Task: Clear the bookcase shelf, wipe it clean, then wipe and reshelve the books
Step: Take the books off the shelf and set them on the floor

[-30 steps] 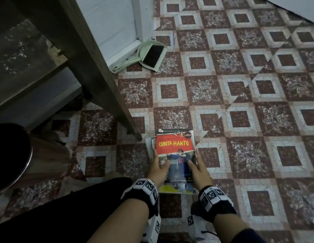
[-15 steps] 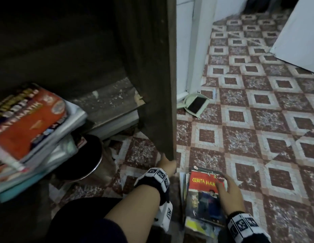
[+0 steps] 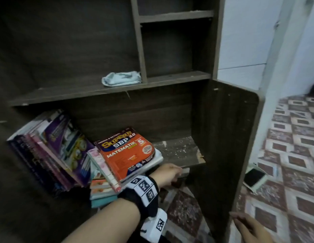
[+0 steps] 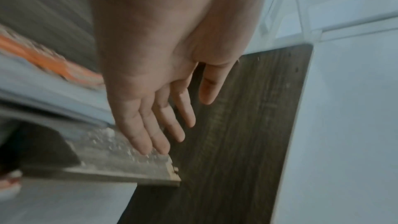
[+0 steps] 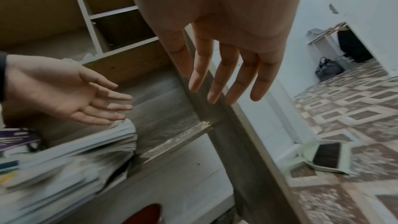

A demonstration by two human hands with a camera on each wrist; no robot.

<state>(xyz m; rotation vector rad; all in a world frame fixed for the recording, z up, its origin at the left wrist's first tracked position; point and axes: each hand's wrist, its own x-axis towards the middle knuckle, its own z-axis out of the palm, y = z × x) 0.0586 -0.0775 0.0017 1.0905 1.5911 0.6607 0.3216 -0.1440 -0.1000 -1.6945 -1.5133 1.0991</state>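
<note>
A dark wooden bookcase (image 3: 226, 130) stands ahead. On its lower shelf (image 3: 179, 149) lies a stack of books topped by an orange MATEMATIK book (image 3: 128, 153), with purple books (image 3: 63, 142) leaning at the left. My left hand (image 3: 167, 172) reaches in empty at the shelf's front edge, right of the stack, fingers straight (image 4: 163, 134). My right hand (image 3: 249, 227) hangs empty low by the bookcase's side panel, fingers straight (image 5: 226, 81). A pale crumpled cloth (image 3: 121, 78) lies on the shelf above.
The right part of the lower shelf is bare and dusty. A green dustpan (image 3: 254, 178) lies on the patterned tile floor (image 3: 293, 155) right of the bookcase. A white wall (image 3: 244, 41) stands behind.
My view has swung up from the floor to the bookcase. Both hands let go of the CERITA HANTU book on the floor; the left reached to the lower shelf.
</note>
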